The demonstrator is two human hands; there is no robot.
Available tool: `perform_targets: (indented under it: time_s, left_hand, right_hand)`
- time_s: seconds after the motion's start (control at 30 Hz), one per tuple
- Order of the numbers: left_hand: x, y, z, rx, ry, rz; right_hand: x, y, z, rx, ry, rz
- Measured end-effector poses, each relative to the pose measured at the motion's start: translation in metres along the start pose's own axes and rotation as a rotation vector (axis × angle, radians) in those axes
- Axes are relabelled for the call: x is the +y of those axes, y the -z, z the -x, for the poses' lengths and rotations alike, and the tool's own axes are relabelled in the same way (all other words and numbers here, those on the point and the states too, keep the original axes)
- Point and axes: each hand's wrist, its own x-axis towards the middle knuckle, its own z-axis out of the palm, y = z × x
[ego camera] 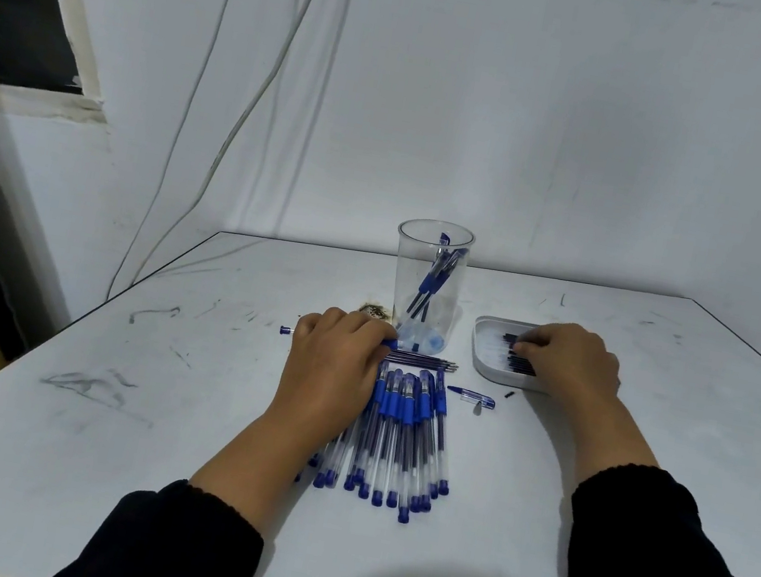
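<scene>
We are gripping a pen (390,343) crosswise in our left hand (334,366), fingers curling round it, at 11 o'clock off the pile of pens (398,436). Our right hand (569,359) is resting in the tray (482,364) at 2 o'clock, fingers curling onto dark pieces (521,364); whether it is gripping one, we cannot tell. A cup (429,266) is standing at 12 o'clock.

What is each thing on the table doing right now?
Left hand: grips a blue pen lying sideways.
Right hand: pinches dark parts in the tray.
White tray: flat on the table.
Clear cup: upright, a few pens leaning inside.
Pen pile: lying flat, side by side.
Refills: lying flat together.
Pen cap: loose, on its side.
</scene>
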Motion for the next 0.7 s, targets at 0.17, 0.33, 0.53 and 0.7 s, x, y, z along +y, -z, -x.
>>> perform_targets:
  time_s: [0.17,0.33,0.53,0.7]
  left_hand:
    - [0.0009,-0.0001,0.0006,-0.026,-0.003,0.006]
    - [0.0006,0.0006,0.0005,-0.035,0.009,0.016]
    - [0.0013,0.0015,0.0010,-0.044,0.000,0.018]
    - [0.0006,0.0018,0.0011,-0.048,0.004,0.016]
  right_hand:
    - [0.0074,-0.0076,-0.0003,-0.142,-0.059,0.066]
    - [0.0076,-0.0093,0.0000,-0.083,-0.090,0.034]
    - [0.0065,-0.0092,0.0013,-0.034,-0.094,0.036]
    - [0.0086,-0.0084,0.0034,-0.002,-0.040,0.039]
